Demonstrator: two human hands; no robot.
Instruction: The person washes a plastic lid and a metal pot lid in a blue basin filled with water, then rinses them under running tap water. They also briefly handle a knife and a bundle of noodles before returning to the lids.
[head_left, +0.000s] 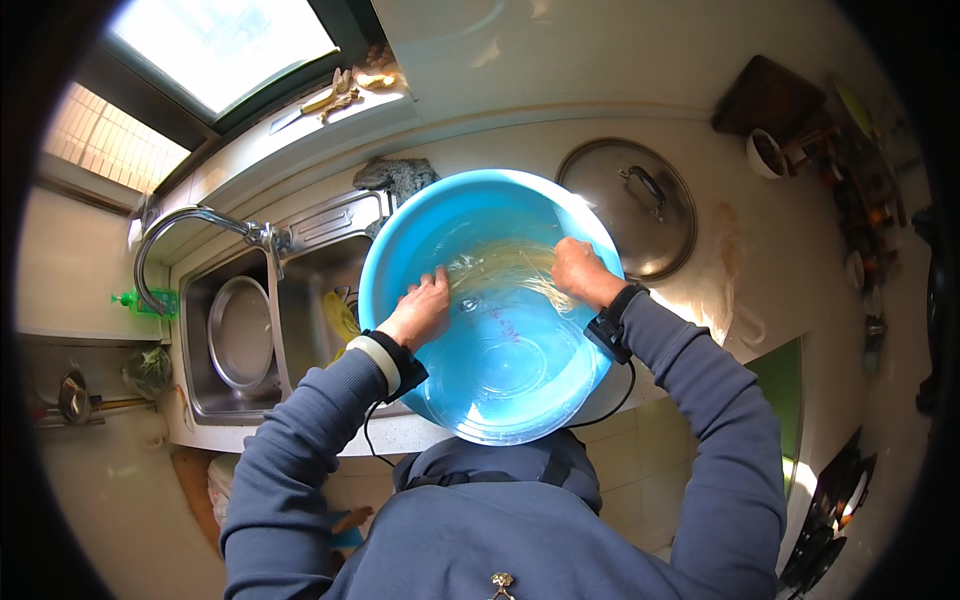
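Before me a large light-blue plastic basin (525, 431) holds some clear water, tilted towards me at the counter edge. Thin pale-yellow strands (506, 266), like dry vermicelli, stretch across it. My right hand (585, 274) is closed in a fist around their right end, inside the basin's right wall. At the left end of the strands is my left hand (420, 309), its fingers bent and touching or nearly touching them. Its thumb and palm are hidden, so its grip is unclear. Some shiny glints lie near the left fingertips.
Left of the basin is a double steel sink (307, 292) with a curved faucet (191, 214), a round metal pan (241, 332) and a yellow item (340, 321). A grey cloth (394, 176) lies behind. To the right rests a pot lid (630, 206). A knife (300, 112) sits on the windowsill.
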